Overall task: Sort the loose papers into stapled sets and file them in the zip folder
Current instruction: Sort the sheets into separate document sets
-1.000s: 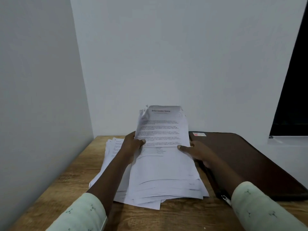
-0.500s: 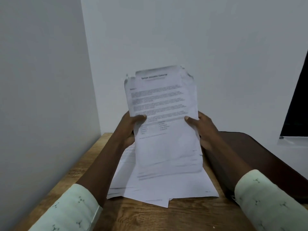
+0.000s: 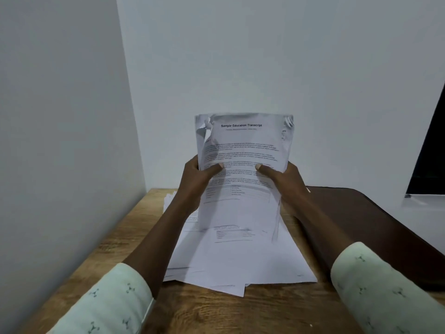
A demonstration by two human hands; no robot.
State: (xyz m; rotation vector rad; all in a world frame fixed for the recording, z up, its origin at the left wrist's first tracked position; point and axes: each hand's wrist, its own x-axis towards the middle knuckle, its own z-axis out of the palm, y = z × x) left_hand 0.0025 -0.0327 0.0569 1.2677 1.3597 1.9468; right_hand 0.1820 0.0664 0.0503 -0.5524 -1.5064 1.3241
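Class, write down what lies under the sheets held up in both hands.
A spread pile of papers on the wooden table. The held sheets cover the pile's far part, so what lies there cannot be seen.

One wide-angle view, worn on the person's head, faces forward and slightly down over the wooden surface (image 3: 212, 314) toward the back wall (image 3: 265, 56). It sits near: the raised sheets (image 3: 243, 150) fill its centre, and both sleeves (image 3: 108, 302) cross its bottom edge.
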